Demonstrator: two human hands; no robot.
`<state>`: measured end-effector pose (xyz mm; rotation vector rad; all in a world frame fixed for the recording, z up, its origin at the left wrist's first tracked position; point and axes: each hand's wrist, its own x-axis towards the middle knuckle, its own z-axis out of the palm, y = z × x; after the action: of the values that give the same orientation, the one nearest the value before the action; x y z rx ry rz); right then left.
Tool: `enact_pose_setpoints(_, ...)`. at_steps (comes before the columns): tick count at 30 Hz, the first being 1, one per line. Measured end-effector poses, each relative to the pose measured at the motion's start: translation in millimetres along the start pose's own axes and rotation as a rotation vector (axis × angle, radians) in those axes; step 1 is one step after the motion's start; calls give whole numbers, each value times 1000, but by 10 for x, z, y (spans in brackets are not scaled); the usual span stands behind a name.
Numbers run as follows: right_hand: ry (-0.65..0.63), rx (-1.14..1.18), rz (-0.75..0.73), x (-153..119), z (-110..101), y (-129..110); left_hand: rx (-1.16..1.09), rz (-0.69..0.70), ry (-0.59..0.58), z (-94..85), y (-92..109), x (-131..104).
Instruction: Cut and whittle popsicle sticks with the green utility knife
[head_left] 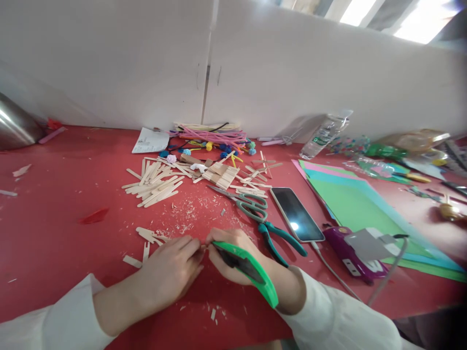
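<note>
My right hand (231, 253) is wrapped round a green utility knife (250, 270), its handle slanting down to the right and its tip end pointing at my left hand. The fingers of my left hand (177, 267) are closed and meet the right hand's fingertips. Whatever they pinch is small and mostly hidden. Just beyond the left hand lie a few cut wooden craft sticks (146, 235), one with a notched end. Wood shavings (186, 214) are scattered on the red table (73, 267) ahead of both hands, with several chips nearer my body.
A pile of craft sticks (155, 184) lies behind the shavings, beside glued sticks (221, 175) and pipe cleaners (211, 136). Scissors (251, 206), teal-handled pliers (272, 238), a phone (297, 214) on a cable, a purple power strip (350, 253) and coloured paper (350, 204) lie rightward.
</note>
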<state>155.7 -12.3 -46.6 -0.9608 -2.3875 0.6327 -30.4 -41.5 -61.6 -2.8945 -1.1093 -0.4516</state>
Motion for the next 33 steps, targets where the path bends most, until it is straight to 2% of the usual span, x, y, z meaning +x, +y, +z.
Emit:
enact_pose_setpoints(5,-134,-321,-357,-50,9,5,36,-20,17,4,20,-3)
enact_pose_setpoints(7,-159,-346,-401,-56,0,12,38,-36,-6,5,12,-6)
enact_pose_setpoints(10,-141,-223,-306,-47,-44,25,31,-18,0,4,2,-17)
enact_pose_setpoints(15,-73,129,30,13,-152,25,-15,-11,23,-22,11,-17)
enact_pose_setpoints(17,-52,239,113,30,-164,40,-18,-15,20,-28,15,-13)
enact_pose_setpoints(24,14,350,255,-23,-132,156,-34,-39,16,-5,20,-29)
enact_pose_setpoints(28,-3,333,246,-42,-133,151,-55,-66,12,6,29,-36)
enact_pose_setpoints(33,-39,344,256,-35,-101,109,-48,-64,-72,-5,28,-32)
